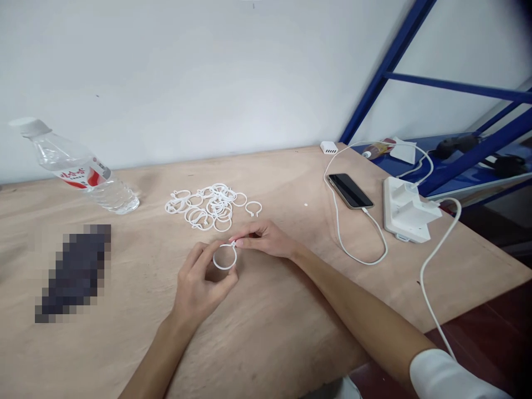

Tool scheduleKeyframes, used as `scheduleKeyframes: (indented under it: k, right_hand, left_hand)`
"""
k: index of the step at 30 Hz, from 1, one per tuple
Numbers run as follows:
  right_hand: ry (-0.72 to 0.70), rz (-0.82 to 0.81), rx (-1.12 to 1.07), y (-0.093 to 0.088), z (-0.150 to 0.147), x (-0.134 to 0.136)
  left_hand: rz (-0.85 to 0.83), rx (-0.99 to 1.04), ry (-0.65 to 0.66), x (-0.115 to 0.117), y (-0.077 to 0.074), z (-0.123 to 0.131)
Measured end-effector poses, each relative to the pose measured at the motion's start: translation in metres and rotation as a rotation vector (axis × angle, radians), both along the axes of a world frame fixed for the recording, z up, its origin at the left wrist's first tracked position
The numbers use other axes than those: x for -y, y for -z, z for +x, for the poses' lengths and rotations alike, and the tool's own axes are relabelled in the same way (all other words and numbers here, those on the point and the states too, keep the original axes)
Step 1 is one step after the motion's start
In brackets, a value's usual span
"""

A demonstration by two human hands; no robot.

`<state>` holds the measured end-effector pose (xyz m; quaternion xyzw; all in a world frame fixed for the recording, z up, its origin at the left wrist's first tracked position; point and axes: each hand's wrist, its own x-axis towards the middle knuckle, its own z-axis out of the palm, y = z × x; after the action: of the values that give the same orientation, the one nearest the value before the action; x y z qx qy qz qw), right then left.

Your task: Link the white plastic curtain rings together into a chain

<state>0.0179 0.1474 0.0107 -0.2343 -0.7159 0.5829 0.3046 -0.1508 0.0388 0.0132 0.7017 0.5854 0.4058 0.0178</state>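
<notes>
A white plastic curtain ring point(225, 269) is held between both hands, just above the wooden table. My left hand point(203, 280) grips its left and lower sides between fingers and thumb. My right hand point(266, 238) pinches the ring's small clasp end at the upper right; the fingertips partly hide the clasp, so I cannot tell whether it is fastened. Just beyond the hands lies a loose pile of similar white rings point(214, 208). One open ring point(254, 209) rests apart at the pile's right side, its two ends facing forward.
A clear plastic bottle point(89, 172) stands at the left, near a blurred dark patch point(77, 271). To the right are a phone point(351, 191) on a white cable, a power strip point(403, 213) with plugs, and a white USB charger point(328, 148). Blue shelving point(388, 77) borders the table.
</notes>
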Motion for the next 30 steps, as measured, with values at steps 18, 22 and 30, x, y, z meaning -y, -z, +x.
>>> scheduleKeyframes:
  k: [18,22,30]
  right_hand:
    - [0.024,0.330,0.036,0.011,-0.004,0.006]
    - [0.057,0.498,0.054,0.015,-0.005,0.008]
    - [0.055,0.687,0.068,0.023,-0.007,0.009]
  left_hand:
    - [-0.019,-0.131,0.135,-0.007,0.010,-0.029]
    - [-0.054,-0.121,0.199,-0.008,0.011,-0.033]
    - [-0.078,-0.076,0.280,-0.009,0.007,-0.033]
